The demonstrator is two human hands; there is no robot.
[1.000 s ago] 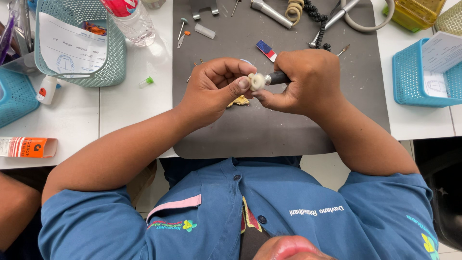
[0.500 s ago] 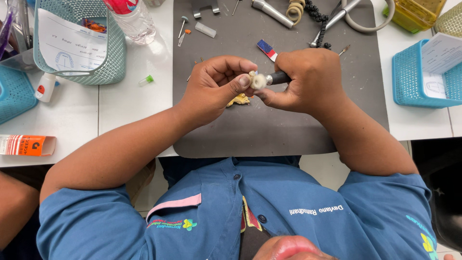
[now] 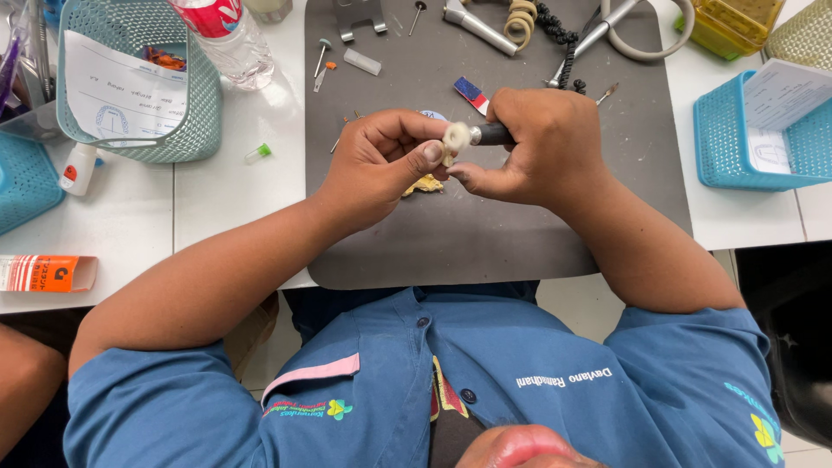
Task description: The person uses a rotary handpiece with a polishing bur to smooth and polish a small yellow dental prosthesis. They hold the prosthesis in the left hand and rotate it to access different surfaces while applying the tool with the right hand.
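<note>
Currently:
right hand [image 3: 542, 147]: closed around dark handpiece [image 3: 492, 134], buffing wheel [image 3: 456, 136] at tip
left hand [image 3: 381, 165]: fingertips pinch small yellowish piece [image 3: 444, 156] against wheel, steadying it
grey mat [image 3: 468, 234]: catches debris over table [image 3: 225, 199]

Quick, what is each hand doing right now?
Left hand: closed, pinching a small yellowish piece at its fingertips.
Right hand: closed around a dark handpiece tipped with a cream wheel.
</note>
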